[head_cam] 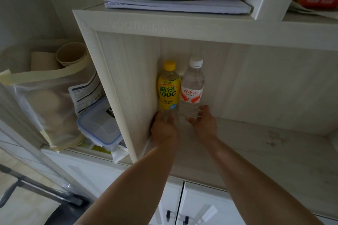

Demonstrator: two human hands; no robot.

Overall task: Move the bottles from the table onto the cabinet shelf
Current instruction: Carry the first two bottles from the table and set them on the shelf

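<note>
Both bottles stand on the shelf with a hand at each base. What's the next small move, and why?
Probably release both and draw the hands back. The yellow-capped bottle and the white-capped water bottle stand upright side by side in the back-left corner of the cabinet shelf, seemingly placed, while the left hand and right hand curl round their bases.

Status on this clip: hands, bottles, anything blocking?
Left hand grips yellow bottle base. Right hand curls round water bottle base. Both upright on shelf, back left corner. Nothing in the way.
</note>
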